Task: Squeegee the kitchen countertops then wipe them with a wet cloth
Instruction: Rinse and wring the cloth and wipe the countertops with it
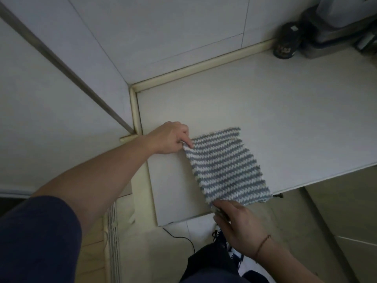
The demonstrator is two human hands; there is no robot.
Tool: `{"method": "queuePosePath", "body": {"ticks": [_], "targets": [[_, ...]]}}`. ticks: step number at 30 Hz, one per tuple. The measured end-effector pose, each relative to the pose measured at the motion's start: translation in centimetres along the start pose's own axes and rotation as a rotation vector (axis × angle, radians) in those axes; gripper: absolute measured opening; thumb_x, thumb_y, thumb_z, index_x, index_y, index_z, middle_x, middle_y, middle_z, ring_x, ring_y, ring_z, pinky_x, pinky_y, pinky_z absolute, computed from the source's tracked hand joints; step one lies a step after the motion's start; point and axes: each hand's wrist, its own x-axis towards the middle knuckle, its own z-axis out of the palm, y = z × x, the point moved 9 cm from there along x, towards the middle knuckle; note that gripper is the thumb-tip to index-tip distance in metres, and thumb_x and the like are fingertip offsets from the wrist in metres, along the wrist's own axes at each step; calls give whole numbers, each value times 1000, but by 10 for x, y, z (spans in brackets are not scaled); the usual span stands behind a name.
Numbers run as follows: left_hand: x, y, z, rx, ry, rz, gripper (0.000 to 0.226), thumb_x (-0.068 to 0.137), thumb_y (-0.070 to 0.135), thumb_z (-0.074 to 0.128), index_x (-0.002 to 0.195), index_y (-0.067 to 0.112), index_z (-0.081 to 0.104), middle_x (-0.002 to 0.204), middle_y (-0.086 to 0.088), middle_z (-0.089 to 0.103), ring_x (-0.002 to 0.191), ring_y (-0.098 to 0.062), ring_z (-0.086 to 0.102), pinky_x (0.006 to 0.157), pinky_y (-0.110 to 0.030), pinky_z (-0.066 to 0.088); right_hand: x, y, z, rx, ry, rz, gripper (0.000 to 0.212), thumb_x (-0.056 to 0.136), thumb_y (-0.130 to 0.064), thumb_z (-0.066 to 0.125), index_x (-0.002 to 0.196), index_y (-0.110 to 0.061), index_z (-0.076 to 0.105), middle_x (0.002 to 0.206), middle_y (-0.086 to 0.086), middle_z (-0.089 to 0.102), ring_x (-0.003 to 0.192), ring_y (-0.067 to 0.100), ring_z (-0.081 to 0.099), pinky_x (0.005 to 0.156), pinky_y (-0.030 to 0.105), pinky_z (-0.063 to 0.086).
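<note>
Right hand (237,225) pinches the striped cloth's (226,166) near corner; left hand (170,140) pinches the far corner (cloth flat on countertop (285,119)).

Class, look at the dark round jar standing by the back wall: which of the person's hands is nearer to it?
Left. The left hand pinches the striped knitted cloth's far corner; the right hand holds the near corner, farther from the dark round jar.

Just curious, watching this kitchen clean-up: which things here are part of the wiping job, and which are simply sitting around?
In the job:
striped cloth, spread on the countertop
left hand and right hand, each pinching a corner of it

Just lying about:
dark jar at the back
black cable on the floor
</note>
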Motion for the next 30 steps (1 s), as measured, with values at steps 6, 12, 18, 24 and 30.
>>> {"method": "queuePosePath", "body": {"ticks": [6,12,18,24,30], "targets": [[-47,-13,4,-34,55,-140,44,79,-1,58,102,32,75,98,3,63,91,-15,52,80,-34,42,-3,-24,22,11,-5,-109,29,88,-34,48,114,-24,57,88,-3,66,76,17,60,63,25,49],[-83,-32,5,-75,117,-157,42,80,-4,56,101,27,76,101,0,60,86,-11,50,75,-29,43,-2,-50,41,-5,51,-148,27,87,-33,50,112,-25,56,84,-5,65,71,16,59,62,20,41],[-106,-59,-6,-75,276,-63,41,78,-5,58,103,21,76,102,-1,58,86,-11,54,75,-24,43,17,-76,68,-35,96,-138,23,88,-30,50,108,-24,59,76,-9,60,68,7,49,60,16,34],[-131,-79,2,-105,357,35,39,76,-6,63,106,16,74,100,-4,57,88,-9,49,76,-23,43,23,-98,97,-106,98,-177,21,86,-31,55,104,-23,61,76,-10,61,69,7,50,62,17,35],[-140,-66,31,76,202,58,59,76,3,57,132,22,58,132,-2,51,121,-23,43,105,-41,35,20,-99,82,-189,317,-182,22,93,-32,55,87,-18,71,82,-7,67,77,15,57,64,29,48]]}}
